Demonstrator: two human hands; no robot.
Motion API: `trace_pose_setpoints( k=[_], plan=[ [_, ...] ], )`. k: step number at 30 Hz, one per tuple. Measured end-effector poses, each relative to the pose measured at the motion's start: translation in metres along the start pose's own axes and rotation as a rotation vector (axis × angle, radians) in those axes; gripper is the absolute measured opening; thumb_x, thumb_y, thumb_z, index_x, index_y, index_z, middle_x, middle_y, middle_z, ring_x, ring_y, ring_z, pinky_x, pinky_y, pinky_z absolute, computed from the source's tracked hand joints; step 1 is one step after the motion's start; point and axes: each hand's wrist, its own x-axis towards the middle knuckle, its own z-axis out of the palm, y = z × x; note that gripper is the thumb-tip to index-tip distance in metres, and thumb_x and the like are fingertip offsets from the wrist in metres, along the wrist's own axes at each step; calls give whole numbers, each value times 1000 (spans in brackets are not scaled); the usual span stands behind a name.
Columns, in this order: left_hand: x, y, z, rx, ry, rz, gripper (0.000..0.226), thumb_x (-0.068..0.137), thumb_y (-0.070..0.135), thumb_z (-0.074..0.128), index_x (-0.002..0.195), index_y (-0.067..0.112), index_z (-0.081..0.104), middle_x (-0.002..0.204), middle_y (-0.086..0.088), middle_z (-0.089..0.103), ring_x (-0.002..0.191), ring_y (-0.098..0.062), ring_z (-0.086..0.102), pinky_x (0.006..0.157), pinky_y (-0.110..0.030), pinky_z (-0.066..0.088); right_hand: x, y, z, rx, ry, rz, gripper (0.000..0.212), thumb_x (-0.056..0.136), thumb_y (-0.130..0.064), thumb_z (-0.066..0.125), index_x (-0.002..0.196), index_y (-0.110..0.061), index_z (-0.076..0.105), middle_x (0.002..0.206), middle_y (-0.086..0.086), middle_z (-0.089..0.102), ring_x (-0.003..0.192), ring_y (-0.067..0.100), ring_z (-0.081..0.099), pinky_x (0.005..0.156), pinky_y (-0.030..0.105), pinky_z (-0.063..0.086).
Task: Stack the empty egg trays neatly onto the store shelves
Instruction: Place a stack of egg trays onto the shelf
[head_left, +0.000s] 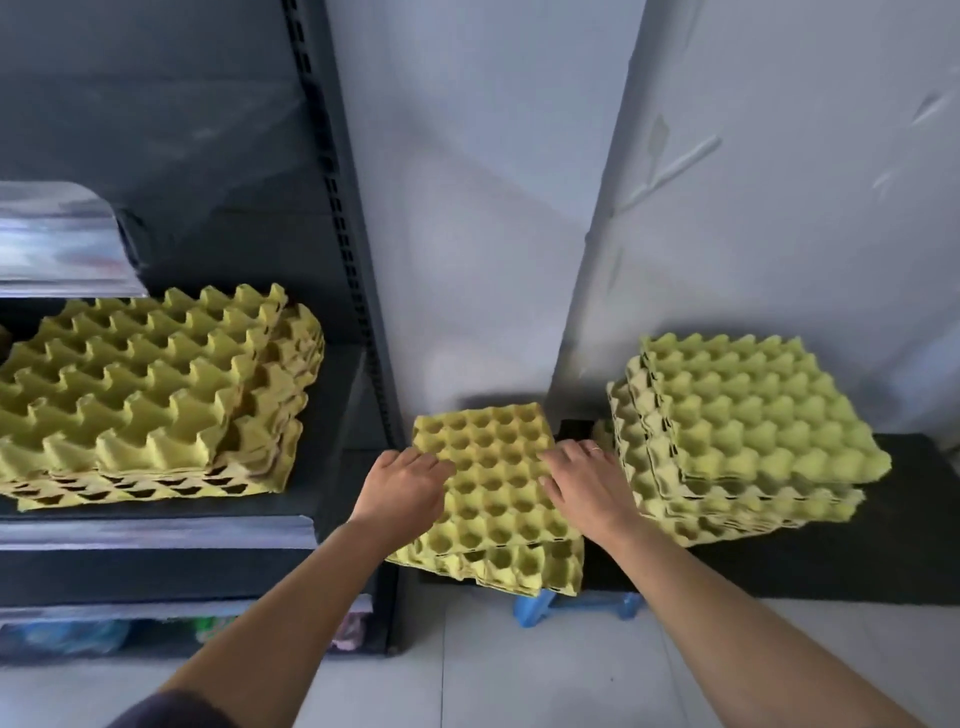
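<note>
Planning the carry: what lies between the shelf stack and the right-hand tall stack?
Head view: the dark shelf post, then the low tray pile.

A blue plastic stool (540, 605) stands on the pale tiled floor (493, 675), under a black board (857, 561) at the right. Grey-white wall panels (467, 208) rise behind. A shiny silver stack (57, 244) lies far left, and blurred bags (67, 636) sit low on the left.

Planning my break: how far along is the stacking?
Done: one stack of yellow pulp egg trays sits on the dark metal shelf. In hand: left hand and right hand rest on the small middle stack. Remaining: that stack and the taller right stack.
</note>
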Motion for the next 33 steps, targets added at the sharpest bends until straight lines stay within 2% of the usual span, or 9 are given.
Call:
trace_pose_setpoints(
  k=[2, 5, 10, 13, 18, 24, 30, 31, 33],
  plan=[
    [4, 11, 21, -46, -121, -32, 28, 72, 22, 61, 99, 24, 67, 88, 6, 67, 84, -19, 65, 72, -33, 48, -5, 15, 22, -2, -77, 8, 38, 97, -36, 42, 132, -25, 48, 130, 2, 53, 120, 25, 48, 95, 39, 42],
    [12, 20, 58, -53, -301, -63, 40, 91, 28, 46, 131, 28, 45, 125, 5, 53, 119, -18, 47, 96, -33, 34, -7, 28, 56, -16, -203, -1, 39, 98, -35, 41, 135, -24, 44, 135, 3, 49, 123, 26, 45, 95, 38, 43],
    [19, 21, 132, -29, -488, -99, 55, 92, 32, 45, 143, 29, 25, 144, 4, 34, 133, -17, 30, 108, -33, 27, 3, 38, 125, -10, -325, -21, 46, 96, -34, 46, 140, -22, 39, 144, 6, 38, 131, 29, 38, 99, 41, 41],
    [21, 16, 170, -2, -510, -132, 62, 91, 38, 48, 145, 27, 21, 148, 1, 24, 137, -21, 21, 111, -38, 22, 13, 43, 163, -3, -328, 29, 57, 92, -40, 52, 144, -24, 32, 148, 6, 32, 135, 30, 33, 102, 43, 40],
    [29, 10, 215, 21, -547, -110, 77, 89, 41, 53, 149, 23, 7, 151, -3, 16, 140, -24, 14, 112, -42, 18, 32, 49, 217, -79, -360, -34, 85, 86, -49, 60, 150, -23, 13, 156, 7, 15, 144, 29, 14, 115, 50, 20],
    [36, 10, 233, -47, -448, -133, 74, 85, 49, 56, 146, 31, 17, 144, -2, 22, 132, -25, 28, 107, -46, 28, 46, 43, 230, -98, -372, 24, 61, 87, -22, 64, 138, -21, 31, 137, 10, 37, 132, 31, 34, 102, 53, 38],
    [30, -3, 198, -334, -384, -272, 83, 68, 81, 26, 140, 40, 29, 145, 8, 23, 136, -17, 20, 111, -40, 16, 40, 37, 192, -106, -245, 31, 59, 83, -15, 66, 135, -20, 39, 130, 11, 46, 123, 31, 46, 97, 49, 44],
    [30, -3, 188, -385, -383, -291, 84, 68, 79, 18, 139, 39, 32, 144, 8, 25, 136, -17, 21, 111, -41, 16, 38, 34, 181, -109, -237, 36, 58, 83, -16, 67, 135, -20, 40, 129, 11, 46, 123, 31, 47, 97, 49, 44],
    [32, -2, 167, -486, -334, -377, 65, 82, 68, 28, 137, 33, 39, 143, 6, 27, 134, -18, 22, 110, -42, 17, 31, 30, 159, -112, -213, 66, 57, 80, -15, 70, 131, -20, 46, 125, 11, 50, 118, 31, 51, 95, 50, 45]
  ],
)
